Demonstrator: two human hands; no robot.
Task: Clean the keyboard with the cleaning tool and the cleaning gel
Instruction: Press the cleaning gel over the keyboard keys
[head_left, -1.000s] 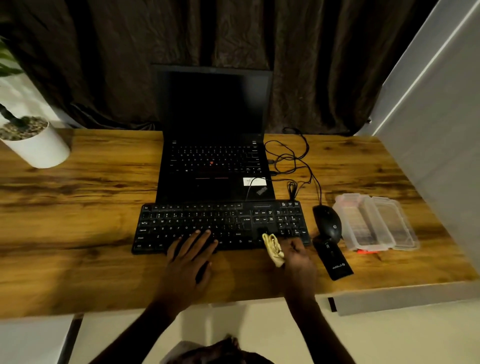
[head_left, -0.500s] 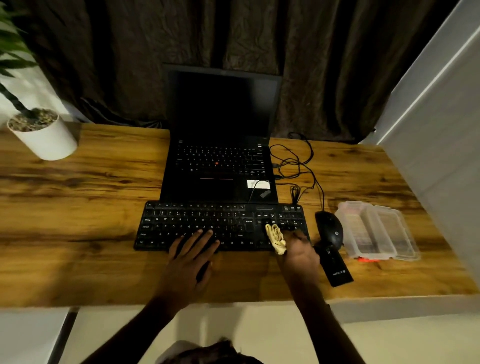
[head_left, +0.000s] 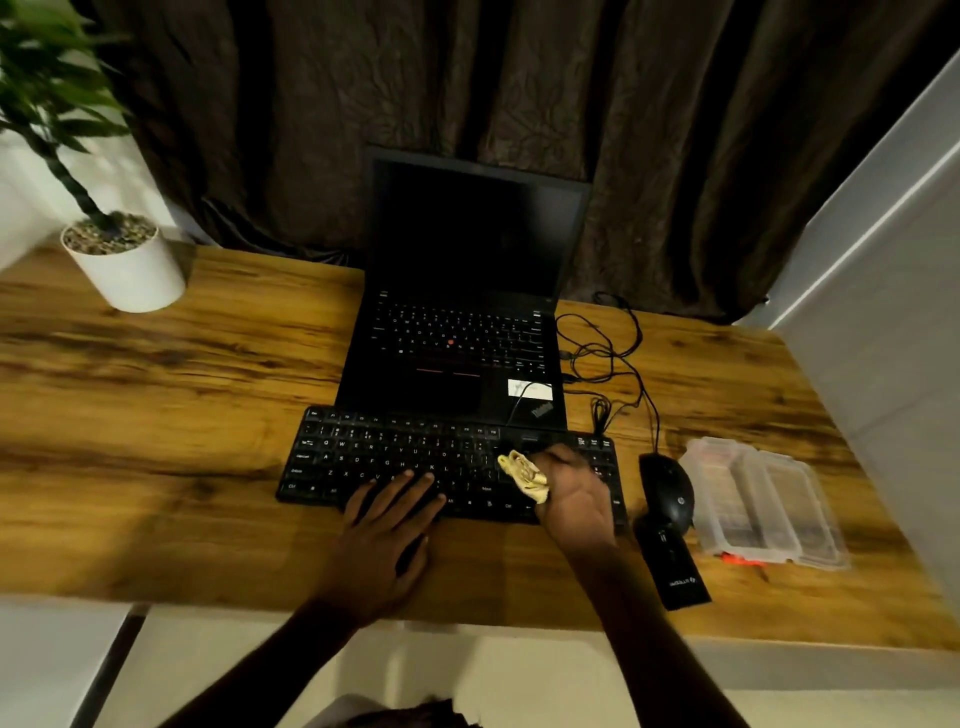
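The left hand (head_left: 382, 535) lies flat, palm down, with its fingers straight and a little spread, pointing forward. The right hand (head_left: 574, 493) is to its right and a bit further forward, fingers curled, gripping the yellow cleaning gel (head_left: 524, 475) on its thumb side. The left arm (head_left: 270, 670) and right arm (head_left: 654, 639) are bare and reach forward.
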